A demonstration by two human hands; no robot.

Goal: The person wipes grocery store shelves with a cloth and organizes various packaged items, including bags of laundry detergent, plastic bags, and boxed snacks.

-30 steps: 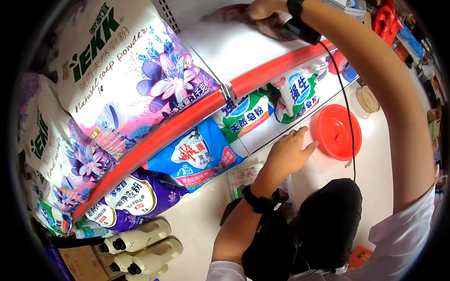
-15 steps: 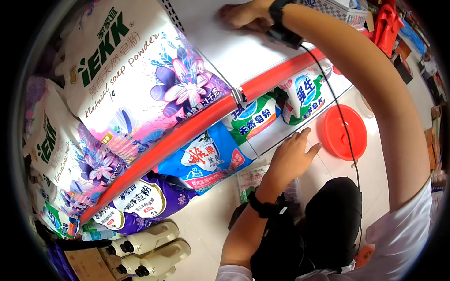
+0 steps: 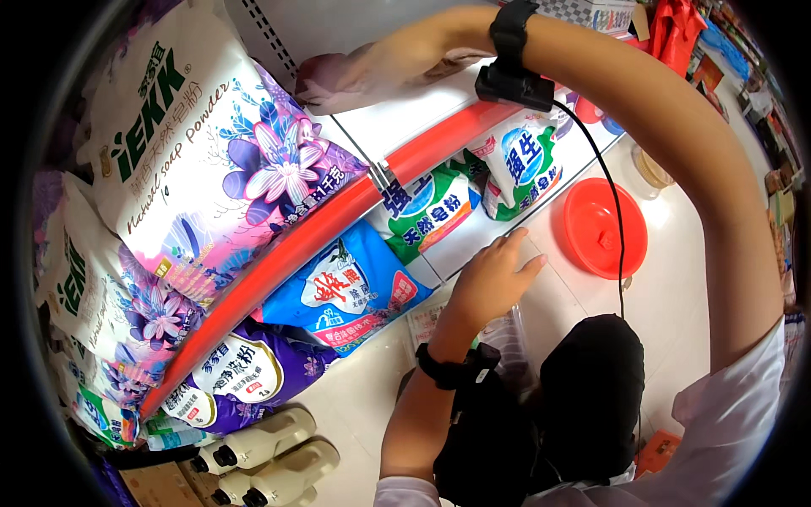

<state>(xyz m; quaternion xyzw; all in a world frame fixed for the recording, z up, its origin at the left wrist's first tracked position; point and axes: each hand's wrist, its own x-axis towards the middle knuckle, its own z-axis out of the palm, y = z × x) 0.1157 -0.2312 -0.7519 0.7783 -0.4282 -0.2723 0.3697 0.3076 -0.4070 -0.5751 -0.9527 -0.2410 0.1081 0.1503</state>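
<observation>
A blurred right hand (image 3: 401,59), finger grip impossible to tell, meets a mauve cloth (image 3: 323,84) over a white shelf (image 3: 393,122), near a flowered bag (image 3: 190,160); below the red edge (image 3: 456,135), the left hand (image 3: 488,283) spreads its thumb, floor (image 3: 559,291) separating it from a red basin (image 3: 601,228).

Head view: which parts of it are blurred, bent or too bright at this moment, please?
Head view: the right hand and the pinkish cloth are smeared, probably by motion; head view: the left hand is clearer; head view: the red shelf edge bows and the corners are black; head view: the white shelf looks overbright.
</observation>
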